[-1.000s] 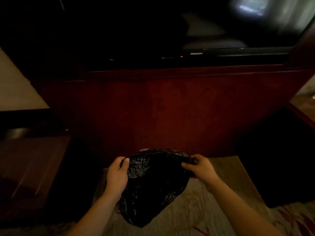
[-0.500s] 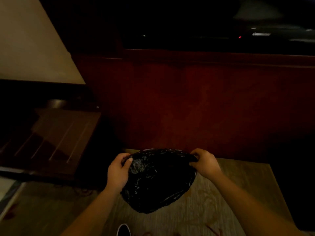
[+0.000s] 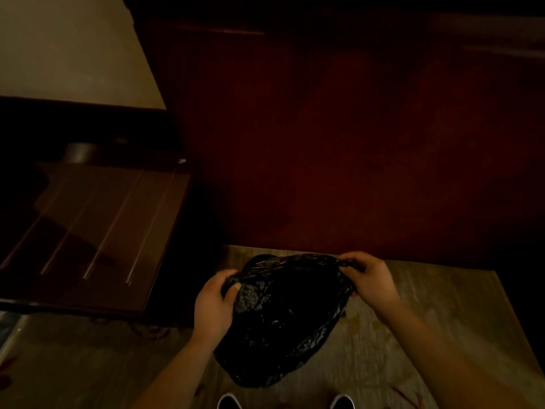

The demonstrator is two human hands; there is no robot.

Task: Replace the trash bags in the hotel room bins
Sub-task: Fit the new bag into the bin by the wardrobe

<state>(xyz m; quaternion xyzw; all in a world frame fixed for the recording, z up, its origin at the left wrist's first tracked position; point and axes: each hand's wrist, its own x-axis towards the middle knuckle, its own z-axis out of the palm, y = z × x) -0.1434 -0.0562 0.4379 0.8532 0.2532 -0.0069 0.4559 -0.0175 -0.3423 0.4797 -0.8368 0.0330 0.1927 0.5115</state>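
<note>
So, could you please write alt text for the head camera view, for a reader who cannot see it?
A person's left hand and right hand grip the top edge of a crumpled black trash bag, held above a pale patterned carpet. A dark red wooden panel stands behind; shoe tips show at the bottom edge.

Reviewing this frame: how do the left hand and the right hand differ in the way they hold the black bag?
The left hand sits lower in the frame than the right hand. The left hand wraps the edge of the black bag, with its thumb flat on the front. The right hand pinches a bunched corner with its fingertips. Both grip the bag's top, and it hangs between them.
</note>
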